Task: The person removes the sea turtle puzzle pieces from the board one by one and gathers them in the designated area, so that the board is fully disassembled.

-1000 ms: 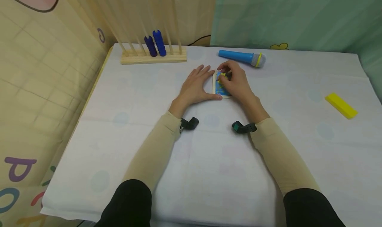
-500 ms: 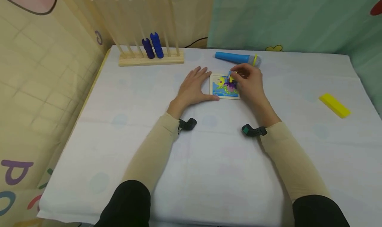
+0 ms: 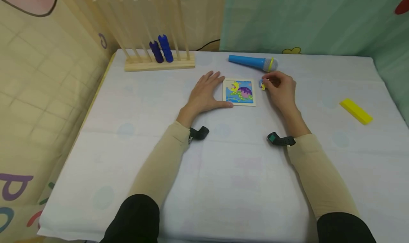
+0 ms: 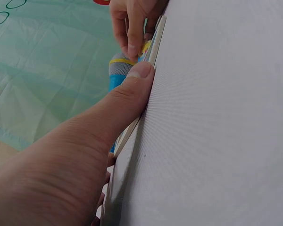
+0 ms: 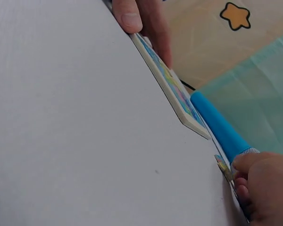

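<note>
A small picture puzzle (image 3: 244, 100) in a pale wooden frame lies flat at the far middle of the table, showing a yellow animal with a purple shell on blue. Along its left side rests my left hand (image 3: 204, 95), fingers spread and straight, with the thumb touching the near left corner. Just off the puzzle's right edge, my right hand (image 3: 282, 94) pinches a small puzzle piece (image 3: 262, 85) between thumb and fingertips. The right wrist view also shows this piece (image 5: 221, 164), colourful and thin, low over the white cloth; its exact contact with the table cannot be told.
A blue toy microphone (image 3: 247, 61) lies behind the puzzle, close to the right hand. At the back left stands a wooden peg rack (image 3: 159, 66) with blue beads on two rods. A yellow block (image 3: 356, 111) lies far right.
My right hand has moved right, from over the puzzle to beside it, carrying the pinched piece. More of the picture shows now. The left hand stays at the puzzle's left side.
</note>
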Available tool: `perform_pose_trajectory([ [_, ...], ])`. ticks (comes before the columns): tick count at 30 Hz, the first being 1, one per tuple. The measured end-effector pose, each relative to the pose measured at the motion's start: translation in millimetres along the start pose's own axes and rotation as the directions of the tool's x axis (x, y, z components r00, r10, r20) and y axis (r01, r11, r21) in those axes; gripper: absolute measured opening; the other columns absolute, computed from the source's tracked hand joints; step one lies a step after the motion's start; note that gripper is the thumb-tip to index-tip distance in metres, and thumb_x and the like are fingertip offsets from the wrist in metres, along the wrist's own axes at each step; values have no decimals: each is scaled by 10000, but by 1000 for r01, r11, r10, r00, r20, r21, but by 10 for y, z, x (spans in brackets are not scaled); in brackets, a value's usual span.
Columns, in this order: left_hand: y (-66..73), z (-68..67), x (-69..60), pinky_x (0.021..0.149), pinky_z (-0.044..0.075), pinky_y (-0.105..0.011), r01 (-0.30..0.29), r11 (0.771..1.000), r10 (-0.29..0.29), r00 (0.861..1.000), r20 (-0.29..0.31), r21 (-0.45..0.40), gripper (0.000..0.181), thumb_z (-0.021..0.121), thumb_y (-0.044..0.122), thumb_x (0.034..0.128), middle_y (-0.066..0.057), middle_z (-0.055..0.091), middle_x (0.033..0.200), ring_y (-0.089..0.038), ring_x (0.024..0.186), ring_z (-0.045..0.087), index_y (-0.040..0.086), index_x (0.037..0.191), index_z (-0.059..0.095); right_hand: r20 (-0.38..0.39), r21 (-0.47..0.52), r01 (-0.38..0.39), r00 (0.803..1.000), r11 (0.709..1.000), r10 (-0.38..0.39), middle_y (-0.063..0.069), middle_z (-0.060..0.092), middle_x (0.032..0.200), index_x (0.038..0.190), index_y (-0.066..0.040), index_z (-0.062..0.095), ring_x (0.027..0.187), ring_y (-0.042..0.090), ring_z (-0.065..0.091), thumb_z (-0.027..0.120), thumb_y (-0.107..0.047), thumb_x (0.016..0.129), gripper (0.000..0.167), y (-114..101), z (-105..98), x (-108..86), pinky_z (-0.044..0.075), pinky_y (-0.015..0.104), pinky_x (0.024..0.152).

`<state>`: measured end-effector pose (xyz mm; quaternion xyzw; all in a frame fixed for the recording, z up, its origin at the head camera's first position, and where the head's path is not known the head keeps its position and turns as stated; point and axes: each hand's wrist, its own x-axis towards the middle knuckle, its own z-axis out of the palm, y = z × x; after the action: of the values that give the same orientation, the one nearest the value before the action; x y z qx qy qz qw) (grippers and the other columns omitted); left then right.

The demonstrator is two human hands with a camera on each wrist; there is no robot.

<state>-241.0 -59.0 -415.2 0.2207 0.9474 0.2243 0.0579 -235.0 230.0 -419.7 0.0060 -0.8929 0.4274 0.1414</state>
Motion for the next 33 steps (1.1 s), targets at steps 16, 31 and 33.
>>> perform_pose_trajectory([
  [16,11,-18,-8,1343,-25,-334,-5,1000,5,1000,1,-6,1152,808,729,773,-9,201,1771,-223,1658,48,200,1672,319,-80,9,57,995,998,-56,143,694,1161,1179,-18,743,1018,195,621,655,-215,1052,250,-87,106,-38,455,150,833],
  [31,14,-25,-3,1347,-35,-374,-13,1000,13,1000,13,2,1116,776,744,794,-15,176,1777,-236,1660,31,226,1672,323,-11,26,74,997,997,-73,114,702,1170,1212,-42,732,1017,177,592,650,-241,1057,266,-227,232,-35,463,195,864],
  [33,11,-16,-2,1348,-32,-380,-9,1000,9,1000,18,3,1115,771,751,795,-12,172,1778,-235,1660,28,230,1673,321,16,17,73,997,997,-74,106,697,1176,1218,-52,729,1028,185,588,642,-251,1062,267,-269,274,-36,468,210,873],
])
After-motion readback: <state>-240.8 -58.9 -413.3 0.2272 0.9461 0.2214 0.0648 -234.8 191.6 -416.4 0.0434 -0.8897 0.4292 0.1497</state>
